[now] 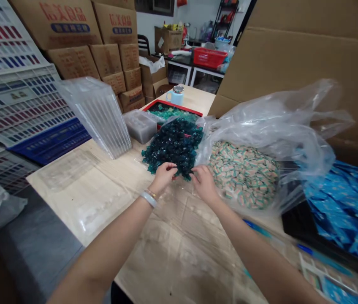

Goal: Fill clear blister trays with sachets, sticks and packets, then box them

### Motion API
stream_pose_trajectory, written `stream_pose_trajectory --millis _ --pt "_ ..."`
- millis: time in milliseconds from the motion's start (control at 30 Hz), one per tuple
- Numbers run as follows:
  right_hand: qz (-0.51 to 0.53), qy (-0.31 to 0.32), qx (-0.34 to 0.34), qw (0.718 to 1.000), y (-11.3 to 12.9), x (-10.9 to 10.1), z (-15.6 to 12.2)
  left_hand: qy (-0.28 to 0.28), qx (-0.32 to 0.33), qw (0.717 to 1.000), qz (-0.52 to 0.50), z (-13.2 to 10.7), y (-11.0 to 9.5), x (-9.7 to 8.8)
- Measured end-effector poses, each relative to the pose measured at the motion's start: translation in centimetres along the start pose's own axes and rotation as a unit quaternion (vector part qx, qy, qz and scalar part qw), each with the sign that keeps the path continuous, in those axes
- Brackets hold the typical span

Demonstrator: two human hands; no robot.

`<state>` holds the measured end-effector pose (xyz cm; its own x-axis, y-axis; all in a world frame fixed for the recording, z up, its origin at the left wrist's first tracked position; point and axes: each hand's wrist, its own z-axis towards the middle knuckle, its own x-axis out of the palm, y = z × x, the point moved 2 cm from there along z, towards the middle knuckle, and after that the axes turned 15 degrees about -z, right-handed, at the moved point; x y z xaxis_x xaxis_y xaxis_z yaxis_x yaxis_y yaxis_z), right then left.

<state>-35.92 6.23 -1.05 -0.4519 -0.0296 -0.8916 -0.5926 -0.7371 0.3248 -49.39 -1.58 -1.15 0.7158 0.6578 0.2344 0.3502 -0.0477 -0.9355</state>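
A heap of dark teal, glossy wrapped-looking pieces [175, 141] lies on the table in front of me. At its near left edge is my left hand [161, 178], thumb and forefinger closed in a pinch. My right hand [204, 182] meets the near right edge of the heap, its fingers curled together. Whatever either hand pinches is too small to make out. Just right of my right hand, a clear plastic bag [261, 122] lies open around many small pink, white and green packets [245, 175].
Clear plastic trays [99, 114] stand stacked at the left, with a lidded clear box [141, 126] beside them. Behind the heap sit a red-rimmed tray [198, 113] and a blue mug [177, 96]. Blue packets [343, 207] fill a black container at the right. Cardboard [308, 63] rises behind.
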Motion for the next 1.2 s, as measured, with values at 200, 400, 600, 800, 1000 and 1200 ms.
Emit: stream_pose_trajectory --millis 200,400,600,800,1000,1200 --pt "0.333 0.006 0.112 0.936 0.7 0.4 -0.6 0.062 -0.138 0.964 -0.220 -1.6 -0.3 2.1" --pt "0.516 0.085 0.234 0.820 1.5 -0.5 -1.4 0.086 -0.095 0.973 -0.190 -3.0 0.4 1.9" --pt "0.475 0.050 0.279 0.833 0.7 0.0 -0.9 0.043 0.045 0.998 -0.011 -1.2 -0.4 1.7" --pt "0.426 -0.044 0.254 0.867 0.1 0.1 0.6 0.047 0.208 0.956 0.200 -0.3 -2.0 2.5" --pt "0.413 -0.039 0.225 0.881 0.8 -0.4 -0.1 0.089 0.084 0.992 0.020 -1.4 -0.3 2.9" --pt "0.311 -0.052 0.166 0.934 1.9 -1.3 -0.7 0.079 0.026 0.989 -0.122 -2.7 -0.6 3.0"
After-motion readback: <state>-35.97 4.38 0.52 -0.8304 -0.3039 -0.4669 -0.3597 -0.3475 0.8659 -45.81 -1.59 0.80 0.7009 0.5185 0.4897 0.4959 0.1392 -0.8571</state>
